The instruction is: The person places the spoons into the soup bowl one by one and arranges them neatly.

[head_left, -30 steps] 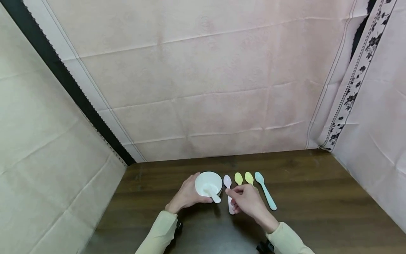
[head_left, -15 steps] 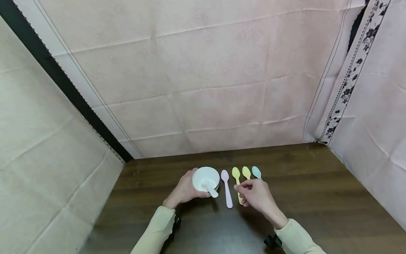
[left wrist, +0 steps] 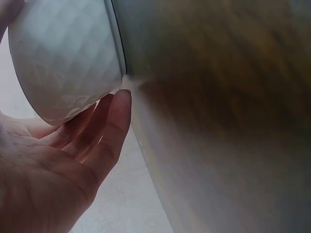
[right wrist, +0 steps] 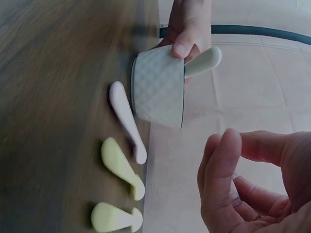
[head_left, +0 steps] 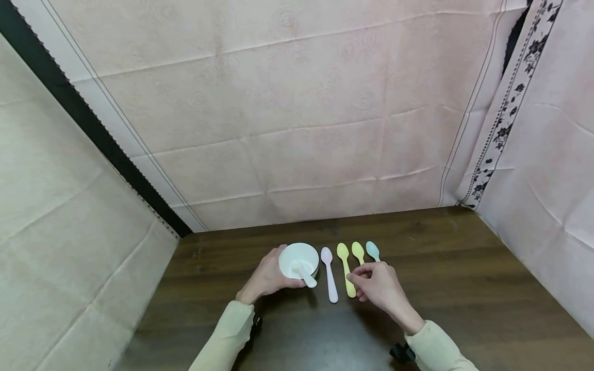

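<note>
Left grip [head_left: 266, 277]: fingers curled round the side of the white bowl [head_left: 298, 260], which stands on the desk [head_left: 464, 288] with a white spoon [head_left: 306, 277] leaning in it. Right grip [head_left: 378, 285]: loosely curled, grasping nothing, over the handles of the spoons. Row just right of the bowl: pink spoon [head_left: 329, 273], yellow spoon [head_left: 345, 268], second yellow spoon [head_left: 358, 251], blue spoon [head_left: 372, 250].

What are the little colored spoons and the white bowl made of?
The pink spoon, two yellow spoons and blue spoon look like plastic: flat pastel colors, a smooth matte surface, thick rounded edges. The white bowl, held by the left hand, has a quilted diamond pattern and a soft sheen; it could be plastic or glazed ceramic.
</note>
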Demonstrator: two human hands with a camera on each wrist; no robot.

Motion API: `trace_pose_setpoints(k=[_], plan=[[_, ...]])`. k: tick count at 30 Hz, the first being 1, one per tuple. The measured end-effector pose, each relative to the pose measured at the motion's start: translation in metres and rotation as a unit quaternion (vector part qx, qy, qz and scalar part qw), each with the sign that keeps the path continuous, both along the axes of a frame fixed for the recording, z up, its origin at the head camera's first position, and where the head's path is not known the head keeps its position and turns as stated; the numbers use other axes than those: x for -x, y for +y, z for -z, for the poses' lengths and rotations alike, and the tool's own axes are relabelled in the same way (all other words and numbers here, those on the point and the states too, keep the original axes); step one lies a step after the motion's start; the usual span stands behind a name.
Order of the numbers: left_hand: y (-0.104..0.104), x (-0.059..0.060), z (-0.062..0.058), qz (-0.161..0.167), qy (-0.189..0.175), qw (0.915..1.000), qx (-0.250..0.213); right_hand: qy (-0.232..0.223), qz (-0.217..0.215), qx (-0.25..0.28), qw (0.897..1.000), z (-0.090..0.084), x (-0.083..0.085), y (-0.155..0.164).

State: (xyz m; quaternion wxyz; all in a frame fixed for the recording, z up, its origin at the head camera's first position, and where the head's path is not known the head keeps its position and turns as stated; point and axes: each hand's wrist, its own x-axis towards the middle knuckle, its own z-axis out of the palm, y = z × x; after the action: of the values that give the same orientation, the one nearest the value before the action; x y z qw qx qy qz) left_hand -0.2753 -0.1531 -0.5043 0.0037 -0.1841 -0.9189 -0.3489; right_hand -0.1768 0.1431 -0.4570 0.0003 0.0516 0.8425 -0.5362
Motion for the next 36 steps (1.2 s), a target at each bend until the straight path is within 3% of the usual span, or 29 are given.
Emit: trace_pose_setpoints(k=[18, 26, 36], plan=[[0.000, 0.000, 0.000, 0.006, 0.004, 1.0000, 0.000, -0.005, 0.004, -0.072, 0.997, 0.018, -0.003, 0.028], [0.000, 0.002, 0.001, 0.005, 0.011, 0.9999, 0.006, -0.018, 0.018, -0.078, 0.997, 0.023, -0.001, 0.042], [0.000, 0.002, 0.001, 0.002, -0.002, 1.0000, 0.004, -0.024, 0.027, -0.109, 0.993, 0.031, 0.001, 0.060]])
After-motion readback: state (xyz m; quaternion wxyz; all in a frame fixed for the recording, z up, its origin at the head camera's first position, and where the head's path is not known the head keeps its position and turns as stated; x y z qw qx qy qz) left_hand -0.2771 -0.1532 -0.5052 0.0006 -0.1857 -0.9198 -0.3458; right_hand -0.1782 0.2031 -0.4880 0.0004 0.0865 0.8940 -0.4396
